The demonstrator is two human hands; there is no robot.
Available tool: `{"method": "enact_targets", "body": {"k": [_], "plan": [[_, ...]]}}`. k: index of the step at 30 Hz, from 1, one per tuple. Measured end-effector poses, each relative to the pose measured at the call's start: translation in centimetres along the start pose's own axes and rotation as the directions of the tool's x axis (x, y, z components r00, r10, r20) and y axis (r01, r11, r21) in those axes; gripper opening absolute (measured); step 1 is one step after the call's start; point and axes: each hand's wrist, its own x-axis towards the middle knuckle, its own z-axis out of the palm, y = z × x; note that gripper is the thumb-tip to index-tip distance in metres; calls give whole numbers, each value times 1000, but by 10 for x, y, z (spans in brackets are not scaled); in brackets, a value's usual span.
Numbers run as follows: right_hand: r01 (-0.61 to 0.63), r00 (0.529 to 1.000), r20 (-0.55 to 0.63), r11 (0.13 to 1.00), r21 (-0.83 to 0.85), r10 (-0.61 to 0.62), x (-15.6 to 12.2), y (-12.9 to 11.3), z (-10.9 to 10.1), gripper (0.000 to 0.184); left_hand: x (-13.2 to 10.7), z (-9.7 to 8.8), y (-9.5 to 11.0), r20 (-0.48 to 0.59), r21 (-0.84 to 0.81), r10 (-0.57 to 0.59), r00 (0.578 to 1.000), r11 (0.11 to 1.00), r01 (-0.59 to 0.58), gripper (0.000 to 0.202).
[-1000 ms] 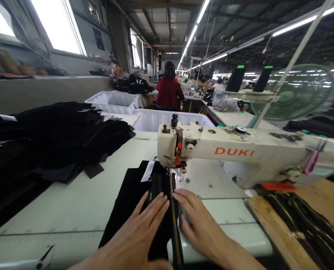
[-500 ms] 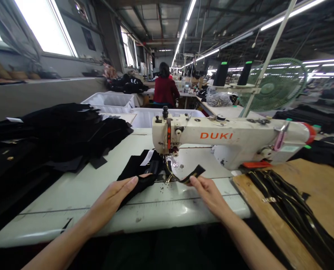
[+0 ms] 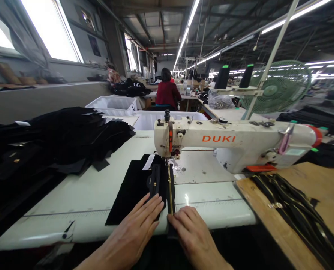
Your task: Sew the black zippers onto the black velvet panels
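A black fabric panel [image 3: 130,187] lies on the sewing table, with a white label [image 3: 148,162] near its top edge and a dark patch with a gold stud on it. My left hand [image 3: 144,219] rests flat on the lower part of this panel, fingers stretched out. Beside it, a black zipper [image 3: 171,187] with gold teeth runs straight from the presser foot toward me. My right hand [image 3: 187,228] pinches the zipper's near end at the table's front edge. The sewing machine [image 3: 217,138] stands over the far ends of panel and zipper.
Dark fabric pieces [image 3: 71,138] are piled at the left. More gold-toothed zippers [image 3: 285,202] lie on a brown board [image 3: 318,183] at the right. White bins [image 3: 112,105] stand behind the table. Farther back sits a person in a red top [image 3: 167,93]. A green fan [image 3: 279,86] is at the right.
The zipper, curled before, now lies straight along the panel's right side. My right hand has come down and left with its end. My left hand has flattened onto the panel, which lies spread out.
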Motion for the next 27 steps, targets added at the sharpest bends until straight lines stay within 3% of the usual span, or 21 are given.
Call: {"method": "enact_targets", "body": {"k": [4,10,16,22,25,27], "plan": [[22,998,-50,1000,-22,-23,-2,-4,2,25,2,16,8,10,177,120,993,977,-120,47],[47,993,-103,996,-70,-55,3,-7,0,24,3,22,7,9,236,154,988,960,-151,41],[51,996,-75,997,-60,-56,4,-8,-6,29,2,17,3,122,204,137,983,966,-161,43],[89,991,-88,992,-93,-97,11,-8,-9,31,3,13,-1,160,119,130,979,982,-150,43],[106,988,-96,988,-111,-117,9,-8,-5,30,5,5,-4,184,23,61,981,998,-66,49],[109,988,-93,987,-116,-120,8,-5,-7,27,8,-3,-5,189,-66,7,982,998,5,65]]}}
